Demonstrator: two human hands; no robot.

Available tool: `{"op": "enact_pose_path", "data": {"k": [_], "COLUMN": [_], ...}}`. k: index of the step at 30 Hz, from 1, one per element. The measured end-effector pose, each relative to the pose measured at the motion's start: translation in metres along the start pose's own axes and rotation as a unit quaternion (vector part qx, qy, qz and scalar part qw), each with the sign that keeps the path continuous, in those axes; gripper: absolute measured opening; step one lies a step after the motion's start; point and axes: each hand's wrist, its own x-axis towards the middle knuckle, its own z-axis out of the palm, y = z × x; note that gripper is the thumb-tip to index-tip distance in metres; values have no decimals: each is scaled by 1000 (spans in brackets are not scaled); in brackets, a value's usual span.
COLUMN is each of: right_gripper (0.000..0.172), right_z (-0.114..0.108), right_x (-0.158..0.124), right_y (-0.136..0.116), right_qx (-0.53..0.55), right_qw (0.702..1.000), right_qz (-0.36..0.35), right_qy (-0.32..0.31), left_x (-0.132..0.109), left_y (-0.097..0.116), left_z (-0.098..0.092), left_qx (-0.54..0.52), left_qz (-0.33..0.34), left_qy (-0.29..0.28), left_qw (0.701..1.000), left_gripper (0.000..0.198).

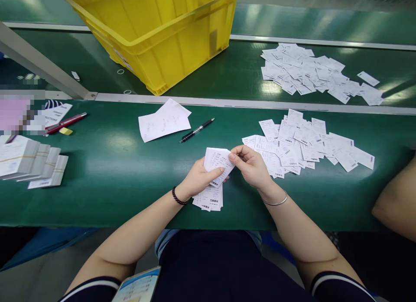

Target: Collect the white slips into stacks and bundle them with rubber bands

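Observation:
A small stack of white printed cards [216,159] is gripped in my left hand [201,178], the thumb lying across its face. My right hand [248,163] pinches the upper right corner of that stack between thumb and forefinger. Beneath my left hand, a few more printed cards [209,199] lie on the green table near its front edge. Just right of my right hand spreads a loose heap of similar cards [292,141], some face up and overlapping at odd angles.
Behind stands a yellow crate [182,50]. A black pen [196,130] lies beside handwritten paper slips [164,125]. Banded card bundles [45,163] and a red pen [66,122] are at left. Another card heap [302,70] lies beyond the metal rail. Someone's arm [398,198] rests at right.

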Motion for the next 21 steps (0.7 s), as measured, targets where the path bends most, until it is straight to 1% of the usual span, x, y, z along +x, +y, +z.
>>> {"op": "enact_pose_path", "data": {"k": [3, 6, 8, 11, 14, 16, 18, 21], "right_gripper": [30, 31, 28, 23, 22, 18, 13, 13], "right_z": [1, 1, 1, 1, 3, 5, 8, 14], "right_x": [0, -2, -3, -5, -8, -11, -13, -15], "right_y": [1, 3, 3, 1, 0, 0, 2, 6], "right_qx": [0, -19, -39, -30, -8, -31, -101, -243], "right_qw": [1000, 999, 998, 1000, 996, 991, 985, 960], "right_qz": [-4, -7, -8, 5, 38, 48, 25, -65], "right_qy": [21, 48, 47, 2, -74, -118, -137, -128], "left_x": [2, 3, 4, 8, 12, 14, 15, 14], "left_y": [-4, -6, -5, 2, 12, 18, 21, 22], "left_z": [-1, -2, -4, -10, -18, -21, -22, -20], "left_qx": [-6, 5, 6, -29, -73, -95, -108, -103], "left_qz": [22, 47, 64, 90, 146, 172, 174, 155], "left_qy": [20, 68, 95, 129, 180, 205, 213, 200], "left_qw": [1000, 997, 993, 987, 970, 959, 955, 962], "left_gripper": [35, 37, 37, 34, 34, 37, 39, 39]}}
